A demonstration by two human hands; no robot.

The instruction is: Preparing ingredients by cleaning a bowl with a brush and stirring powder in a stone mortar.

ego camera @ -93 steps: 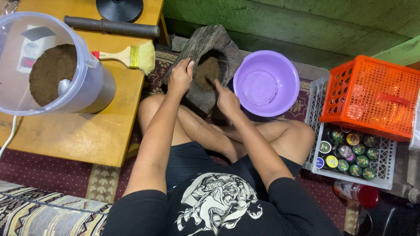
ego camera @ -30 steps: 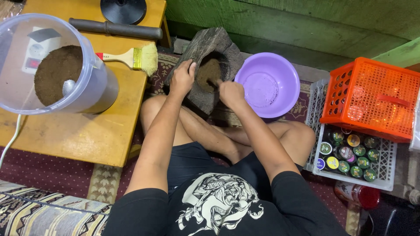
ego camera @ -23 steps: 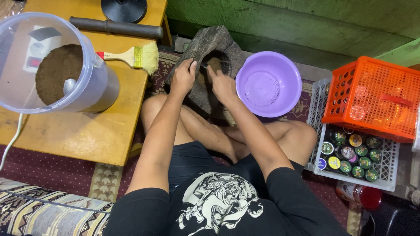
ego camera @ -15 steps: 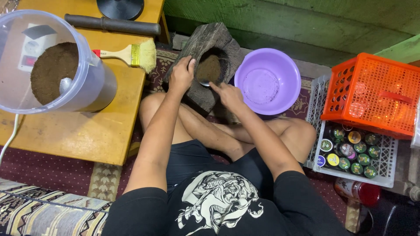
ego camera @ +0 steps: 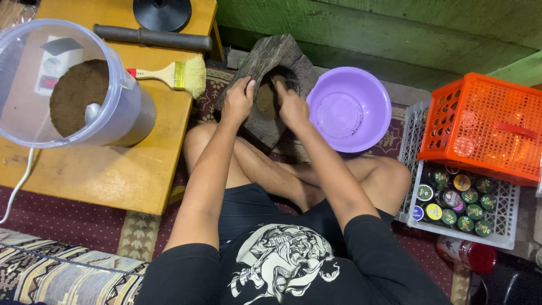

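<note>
Left hand [ego camera: 237, 101] curled; right hand [ego camera: 292, 107] fisted.

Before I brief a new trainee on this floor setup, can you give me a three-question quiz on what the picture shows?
1. True or false: the left hand rests on the edge of the dark mortar.
2. What stands just right of the mortar? A) purple basin B) orange crate C) paintbrush
3. What fills the bottom of the clear jug on the wooden table?

Key:
1. True.
2. A.
3. Brown powder, with a spoon in it.

The right hand works inside the mortar; what it grips cannot be told.
</note>
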